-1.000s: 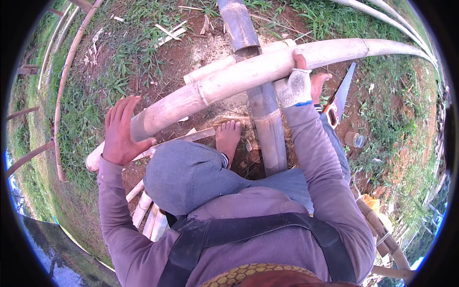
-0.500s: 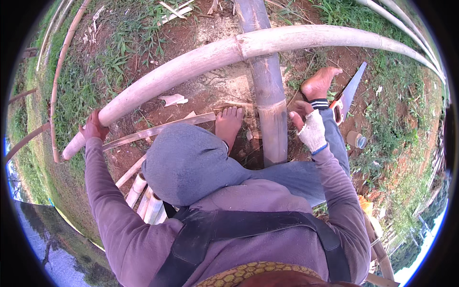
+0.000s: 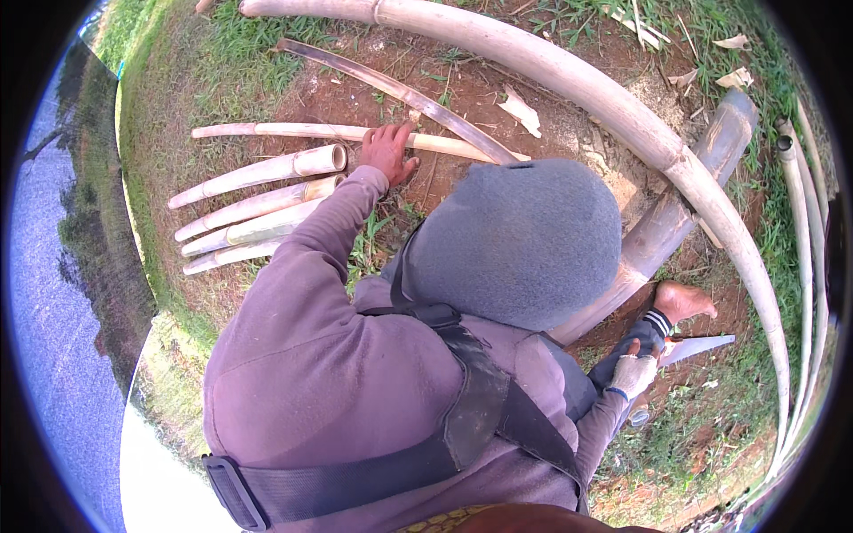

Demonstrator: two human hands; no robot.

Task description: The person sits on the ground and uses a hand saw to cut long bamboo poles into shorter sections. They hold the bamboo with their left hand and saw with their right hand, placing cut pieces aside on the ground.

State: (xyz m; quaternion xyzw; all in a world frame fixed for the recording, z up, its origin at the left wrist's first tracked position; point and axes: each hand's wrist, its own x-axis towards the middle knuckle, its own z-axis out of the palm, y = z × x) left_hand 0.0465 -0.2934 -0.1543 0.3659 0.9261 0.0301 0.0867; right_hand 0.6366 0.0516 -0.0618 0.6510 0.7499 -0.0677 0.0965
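Left hand lies over a thin pale pole on the ground, fingers spread and loosely bent across it; touching, though how firm the hold is I can't tell. Right hand, gloved, half curled at the lower leg, just beside the orange handle of a saw; too small and partly hidden to say whether it grips anything.

State of the work, judged from how things lie: four short bamboo lengths sit side by side near the grass edge of the ground, apparently cut already. A dark split strip lies beyond the thin pole, slanting in to meet its near end. The long pale pole runs in one piece, so far as it shows, crossing over a thick dark pole; no cut visible on it. Saw flat on the ground by the bare foot, blade clear of all bamboo.

Against half a second ago: left hand is off the long pole's end and on the thin pole. Right hand, then raised and open by the thick pole, is now down near the saw. View has swung toward the short lengths, showing more of them.
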